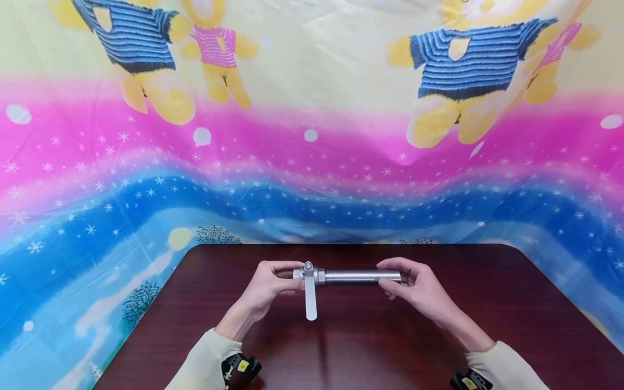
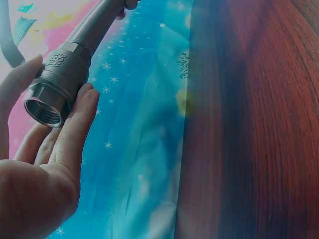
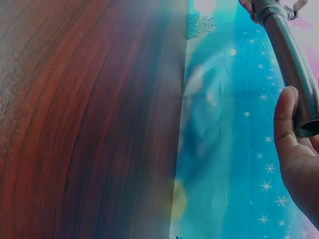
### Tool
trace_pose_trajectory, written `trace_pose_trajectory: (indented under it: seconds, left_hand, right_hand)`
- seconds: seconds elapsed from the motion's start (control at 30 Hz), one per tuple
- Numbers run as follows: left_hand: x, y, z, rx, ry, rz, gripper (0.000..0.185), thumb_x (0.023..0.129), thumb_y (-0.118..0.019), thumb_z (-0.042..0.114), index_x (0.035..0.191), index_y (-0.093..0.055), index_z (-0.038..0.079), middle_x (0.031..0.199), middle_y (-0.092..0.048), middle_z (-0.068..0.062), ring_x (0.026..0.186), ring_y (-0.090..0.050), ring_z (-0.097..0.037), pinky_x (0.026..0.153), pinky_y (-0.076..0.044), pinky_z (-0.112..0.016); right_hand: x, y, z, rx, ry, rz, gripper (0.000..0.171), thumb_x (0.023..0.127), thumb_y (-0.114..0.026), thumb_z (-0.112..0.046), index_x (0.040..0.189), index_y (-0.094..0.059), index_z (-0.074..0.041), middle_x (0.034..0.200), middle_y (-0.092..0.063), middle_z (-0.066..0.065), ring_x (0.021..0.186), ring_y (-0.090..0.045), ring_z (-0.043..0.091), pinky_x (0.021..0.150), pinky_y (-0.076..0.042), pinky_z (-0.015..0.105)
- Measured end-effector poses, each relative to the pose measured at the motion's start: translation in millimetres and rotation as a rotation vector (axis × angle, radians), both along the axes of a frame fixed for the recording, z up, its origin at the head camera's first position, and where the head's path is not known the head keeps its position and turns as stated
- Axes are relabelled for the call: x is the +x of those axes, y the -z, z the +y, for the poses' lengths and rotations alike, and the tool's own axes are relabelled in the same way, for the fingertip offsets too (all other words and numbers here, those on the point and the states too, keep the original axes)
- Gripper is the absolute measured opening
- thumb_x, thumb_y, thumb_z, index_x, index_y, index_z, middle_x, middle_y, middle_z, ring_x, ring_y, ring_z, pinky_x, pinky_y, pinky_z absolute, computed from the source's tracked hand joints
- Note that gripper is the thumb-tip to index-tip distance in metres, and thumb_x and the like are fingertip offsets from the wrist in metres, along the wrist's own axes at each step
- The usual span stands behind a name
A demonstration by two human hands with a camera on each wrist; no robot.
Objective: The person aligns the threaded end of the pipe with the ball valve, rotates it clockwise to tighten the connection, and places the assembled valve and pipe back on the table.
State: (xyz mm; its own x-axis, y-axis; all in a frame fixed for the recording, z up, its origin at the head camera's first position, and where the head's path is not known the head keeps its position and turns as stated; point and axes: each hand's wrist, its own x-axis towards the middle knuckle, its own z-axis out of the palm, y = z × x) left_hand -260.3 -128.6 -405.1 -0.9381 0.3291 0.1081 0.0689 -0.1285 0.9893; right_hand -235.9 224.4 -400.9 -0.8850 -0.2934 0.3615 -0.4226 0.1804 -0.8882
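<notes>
Above the dark wooden table, near its far edge, a metal valve-and-pipe assembly is held level between 2 hands. Its valve body is grasped by the left hand, with the thumb on one side and the fingers laid along the other; in the left wrist view the threaded open end of the fitting is seen facing the camera. From the valve a flat silver lever handle hangs straight down toward the tabletop without touching it. The plain steel pipe runs rightward from the valve, and its far end is gripped by the right hand, whose fingers are curled over the top while the thumb is pressed against the tube's side just beside its open end. Both wrists are covered by pale sleeves, and a wrist-mounted device is seen at each cuff. Behind the table, a bright cloth backdrop printed with cartoon bears, pink and blue bands and snowflakes is hung, draping down to the table's back edge.
</notes>
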Motion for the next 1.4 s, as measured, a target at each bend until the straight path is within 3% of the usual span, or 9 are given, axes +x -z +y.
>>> trace_pose_trajectory:
  seconds: [0.1, 0.3, 0.47, 0.67, 0.87, 1.03, 1.23, 1.4]
  left_hand:
    - [-0.3, 0.4, 0.0, -0.003, 0.001, 0.001, 0.046, 0.082, -0.08, -0.005, 0.127, -0.069, -0.013, 0.106, -0.077, -0.019, 0.089, -0.077, -0.021, 0.087, -0.062, -0.049]
    - [0.3, -0.3, -0.3, -0.009, -0.009, 0.003, 0.047, 0.082, -0.079, -0.006, 0.127, -0.069, -0.013, 0.106, -0.077, -0.02, 0.088, -0.076, -0.02, 0.086, -0.062, -0.048]
    - [0.7, -0.9, 0.3, 0.003, -0.002, -0.001, 0.047, 0.081, -0.08, -0.006, 0.127, -0.069, -0.014, 0.106, -0.077, -0.021, 0.089, -0.077, -0.021, 0.09, -0.06, -0.054]
    - [1.5, -0.6, -0.1, -0.004, -0.006, -0.005, 0.048, 0.082, -0.079, -0.006, 0.128, -0.068, -0.014, 0.106, -0.076, -0.02, 0.089, -0.076, -0.02, 0.086, -0.062, -0.047]
    - [1.4, 0.5, -1.0, -0.008, -0.007, -0.002, 0.047, 0.082, -0.079, -0.005, 0.127, -0.069, -0.013, 0.105, -0.077, -0.019, 0.089, -0.076, -0.02, 0.086, -0.062, -0.046]
    - [1.6, 1.4, -1.2, -0.007, -0.009, -0.01, 0.048, 0.082, -0.079, -0.006, 0.128, -0.068, -0.014, 0.105, -0.077, -0.018, 0.088, -0.076, -0.02, 0.084, -0.062, -0.045]
    - [1.4, 0.8, -0.9, -0.003, 0.0, 0.0, 0.048, 0.082, -0.079, -0.005, 0.127, -0.068, -0.014, 0.105, -0.077, -0.019, 0.089, -0.076, -0.02, 0.085, -0.063, -0.044]
    - [1.6, -0.4, -0.2, 0.008, 0.002, 0.0, 0.047, 0.081, -0.08, -0.006, 0.126, -0.068, -0.014, 0.104, -0.077, -0.019, 0.089, -0.076, -0.02, 0.084, -0.063, -0.044]
  right_hand:
    - [-0.5, 1.5, 1.1, -0.023, -0.037, 0.019, 0.038, 0.091, -0.079, 0.003, 0.126, -0.065, 0.003, 0.111, -0.069, 0.018, 0.074, -0.072, 0.025, 0.065, -0.062, 0.036]
    - [0.3, -1.4, -1.7, 0.026, 0.022, -0.02, 0.027, 0.098, -0.076, -0.009, 0.123, -0.071, 0.001, 0.091, -0.073, 0.013, 0.071, -0.071, 0.026, 0.066, -0.062, 0.037]
    - [0.9, -1.3, -2.1, -0.037, -0.021, -0.01, 0.039, 0.091, -0.08, 0.002, 0.127, -0.065, 0.004, 0.11, -0.071, 0.016, 0.078, -0.074, 0.026, 0.068, -0.064, 0.04]
    - [1.1, -0.9, -2.1, -0.011, 0.003, -0.029, 0.026, 0.098, -0.075, -0.007, 0.122, -0.07, 0.003, 0.094, -0.073, 0.016, 0.072, -0.073, 0.025, 0.068, -0.063, 0.04]
    - [1.5, -0.2, -4.0, -0.045, -0.04, -0.002, 0.036, 0.093, -0.077, 0.004, 0.126, -0.063, 0.005, 0.11, -0.07, 0.017, 0.075, -0.073, 0.027, 0.067, -0.063, 0.04]
    - [1.6, 0.3, -4.1, -0.006, -0.001, -0.04, 0.026, 0.099, -0.073, -0.006, 0.123, -0.068, 0.004, 0.093, -0.071, 0.012, 0.071, -0.071, 0.024, 0.067, -0.063, 0.038]
    - [1.4, 0.1, -4.4, -0.027, -0.04, -0.009, 0.037, 0.093, -0.077, 0.001, 0.128, -0.064, 0.004, 0.109, -0.069, 0.023, 0.073, -0.071, 0.031, 0.066, -0.063, 0.039]
    - [1.5, -0.5, -4.5, 0.003, 0.0, -0.033, 0.024, 0.1, -0.073, -0.009, 0.121, -0.069, 0.002, 0.089, -0.07, 0.017, 0.069, -0.069, 0.026, 0.065, -0.062, 0.038]
